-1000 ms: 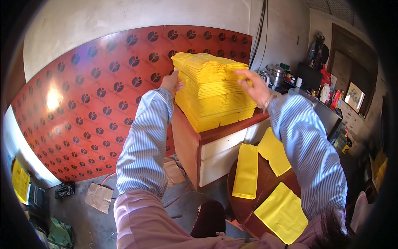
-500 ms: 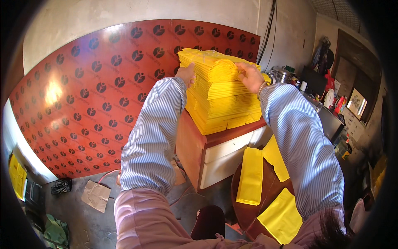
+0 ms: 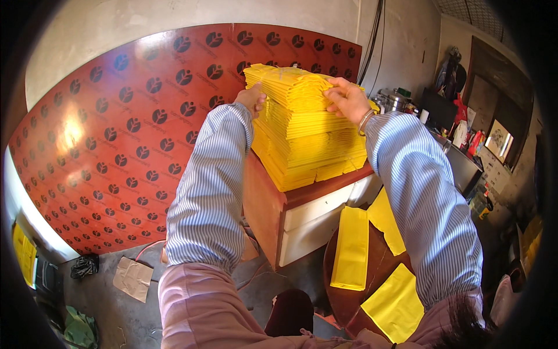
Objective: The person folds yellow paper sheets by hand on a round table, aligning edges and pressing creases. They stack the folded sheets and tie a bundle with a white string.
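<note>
A tall stack of folded yellow sheets (image 3: 311, 145) rises in layers on a wooden cabinet with white drawers (image 3: 317, 212). Its top bundle (image 3: 290, 87) bulges, with the folded edges bunched and curled toward me. My left hand (image 3: 251, 100) grips that bundle at its left side, fingers bent and partly hidden. At the right front corner, my right hand (image 3: 350, 103) pinches the edges of the same bundle between thumb and fingers. Striped sleeves cover both forearms.
Right of the cabinet, a round dark red table (image 3: 343, 302) bears a narrow folded yellow pile (image 3: 350, 247) and other yellow pieces (image 3: 398, 302). A large red patterned board (image 3: 133, 139) leans on the wall. Brown paper (image 3: 133, 279) lies on the floor; a metal pot (image 3: 395, 103) stands at the back right.
The right hand has shifted slightly left, its fingers closer on the bundle's corner. The bundle's front now looks more bunched. My left hand stays at the left side, and the view has shifted a little.
</note>
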Available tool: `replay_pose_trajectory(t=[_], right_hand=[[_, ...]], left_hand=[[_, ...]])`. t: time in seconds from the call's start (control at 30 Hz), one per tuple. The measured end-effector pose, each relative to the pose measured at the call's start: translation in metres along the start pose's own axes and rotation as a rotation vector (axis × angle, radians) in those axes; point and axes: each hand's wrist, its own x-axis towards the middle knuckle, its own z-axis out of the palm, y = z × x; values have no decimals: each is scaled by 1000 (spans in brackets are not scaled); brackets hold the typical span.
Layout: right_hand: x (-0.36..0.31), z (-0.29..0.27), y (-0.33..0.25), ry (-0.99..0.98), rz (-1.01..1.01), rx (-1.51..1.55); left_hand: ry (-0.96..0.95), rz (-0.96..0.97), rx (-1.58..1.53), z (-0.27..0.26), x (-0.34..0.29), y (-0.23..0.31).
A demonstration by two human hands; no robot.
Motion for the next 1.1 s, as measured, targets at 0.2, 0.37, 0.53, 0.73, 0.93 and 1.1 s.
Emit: replay_pose_trajectory(t=[0.2, 0.37, 0.53, 0.73, 0.93, 1.1], right_hand=[[2, 0, -3, -24, -28, 78], [-1, 6, -6, 14, -9, -24], [3, 13, -5, 82, -29, -80], [12, 19, -6, 107, -15, 48], [14, 18, -14, 99, -8, 136], [15, 23, -19, 47, -72, 202]], left_hand=[[205, 355, 214, 0, 18, -23], [156, 459, 144, -10, 35, -42], [88, 394, 124, -11, 21, -32], [-63, 135, -46, -9, -16, -13], [-159, 92, -224, -5, -17, -7], [-160, 178, -297, -9, -9, -8]])
